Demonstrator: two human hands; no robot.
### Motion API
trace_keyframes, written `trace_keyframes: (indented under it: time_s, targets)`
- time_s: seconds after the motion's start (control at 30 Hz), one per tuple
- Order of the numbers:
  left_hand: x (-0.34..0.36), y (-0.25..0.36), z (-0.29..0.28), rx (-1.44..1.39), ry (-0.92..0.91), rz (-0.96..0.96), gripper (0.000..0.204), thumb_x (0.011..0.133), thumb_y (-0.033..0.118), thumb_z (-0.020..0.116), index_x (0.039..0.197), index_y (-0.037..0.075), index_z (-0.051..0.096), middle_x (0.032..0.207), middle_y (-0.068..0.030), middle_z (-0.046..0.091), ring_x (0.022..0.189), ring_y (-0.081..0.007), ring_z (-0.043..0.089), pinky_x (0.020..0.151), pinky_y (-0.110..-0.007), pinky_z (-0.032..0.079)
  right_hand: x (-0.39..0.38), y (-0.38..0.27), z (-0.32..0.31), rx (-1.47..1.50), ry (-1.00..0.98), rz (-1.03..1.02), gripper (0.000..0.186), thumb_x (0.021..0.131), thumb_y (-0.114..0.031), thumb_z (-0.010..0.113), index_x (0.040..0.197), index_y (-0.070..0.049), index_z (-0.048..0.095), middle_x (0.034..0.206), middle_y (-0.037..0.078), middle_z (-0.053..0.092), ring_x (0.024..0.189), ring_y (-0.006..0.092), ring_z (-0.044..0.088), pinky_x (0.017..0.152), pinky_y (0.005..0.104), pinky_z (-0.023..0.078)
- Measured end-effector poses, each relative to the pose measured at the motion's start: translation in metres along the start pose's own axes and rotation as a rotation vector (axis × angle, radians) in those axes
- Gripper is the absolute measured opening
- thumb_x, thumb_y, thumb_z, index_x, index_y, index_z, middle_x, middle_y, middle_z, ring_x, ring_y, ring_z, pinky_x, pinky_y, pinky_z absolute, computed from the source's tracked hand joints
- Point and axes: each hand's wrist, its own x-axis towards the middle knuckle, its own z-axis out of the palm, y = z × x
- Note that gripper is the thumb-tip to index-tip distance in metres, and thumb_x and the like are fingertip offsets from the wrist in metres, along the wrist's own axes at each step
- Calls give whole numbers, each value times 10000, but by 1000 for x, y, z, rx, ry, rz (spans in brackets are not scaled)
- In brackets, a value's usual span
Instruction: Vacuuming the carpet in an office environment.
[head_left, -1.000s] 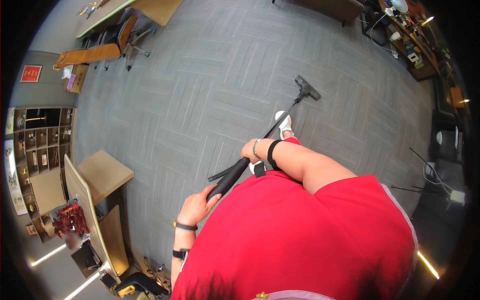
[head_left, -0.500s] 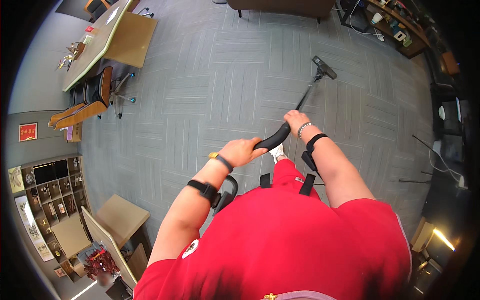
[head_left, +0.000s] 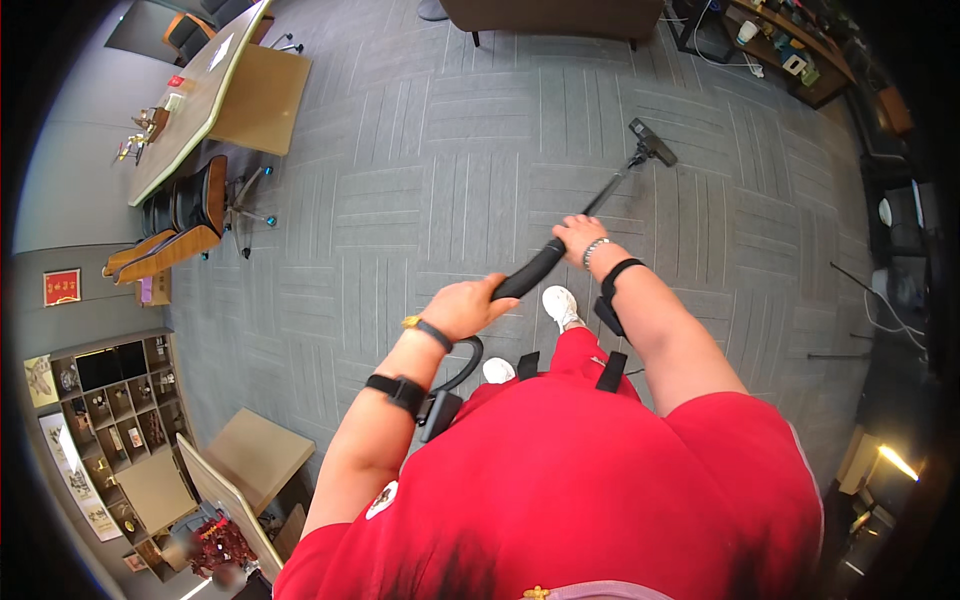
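Both my hands are closed around a vacuum cleaner wand (head_left: 533, 270) that slants away to the far right. My left hand (head_left: 468, 305) grips the thick, curved black handle at its near end, and a dark hose (head_left: 472, 362) bends down below that wrist. Further along, my right hand (head_left: 580, 238) wraps the spot where the handle meets the thin tube (head_left: 612, 187). At the tube's far end the flat black floor head (head_left: 653, 142) rests on the grey carpet (head_left: 480, 190). My body hides where the hose ends.
A brown sofa (head_left: 555, 22) stands at the far edge. Far left are a desk (head_left: 262, 95) and a wheeled chair (head_left: 205, 205). A smaller table (head_left: 258, 450) and a shelf unit (head_left: 120, 400) are lower left. A wooden shelf with white cables (head_left: 745, 66) stands far right.
My hands and the handle have shifted slightly left and nearer to me. The floor head sits slightly lower in the picture. Both white shoes now show below the handle.
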Motion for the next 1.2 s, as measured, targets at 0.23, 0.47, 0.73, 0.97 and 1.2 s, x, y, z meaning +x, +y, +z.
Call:
trace_keyframes:
  time_s: [0.23,0.47,0.73,0.97,1.2]
  targets:
    - [-178,-56,-9,-36,124,-366,484,937,458,601,1266,103,589,930,-224,703,901,-433,664,764,-516,530,14,-193,36,-3,-5,-237,228,879,-191,592,1100,-204,647,1131,41,671,1136,253,609,941,484,451]
    - [-389,-88,63,-64,161,-577,456,929,436,617,1263,126,604,946,-248,687,894,-451,657,743,-529,530,-35,-384,89,-67,-515,-788,400,791,-269,728,1166,-172,626,1073,74,711,1061,287,667,916,493,466]
    - [-494,-69,117,-407,87,-743,513,913,320,551,1386,128,501,1000,-306,653,967,-501,620,822,-548,500,-72,-458,119,-89,-968,-1066,424,790,-248,691,1201,-168,625,1137,119,685,1109,341,637,906,499,504]
    - [-398,-98,76,-194,53,-531,506,955,425,561,1319,73,550,940,-280,679,928,-480,640,792,-542,511,-37,-390,124,-180,-626,-758,360,757,-167,693,1112,-223,669,1058,64,717,1081,293,667,897,476,503]
    - [-234,-103,4,-281,-56,-372,486,964,373,611,1291,16,572,657,-127,617,492,-219,616,546,-367,509,27,-261,75,-103,-365,-407,342,779,-118,672,1113,-197,661,1137,35,675,1177,244,591,977,486,439]
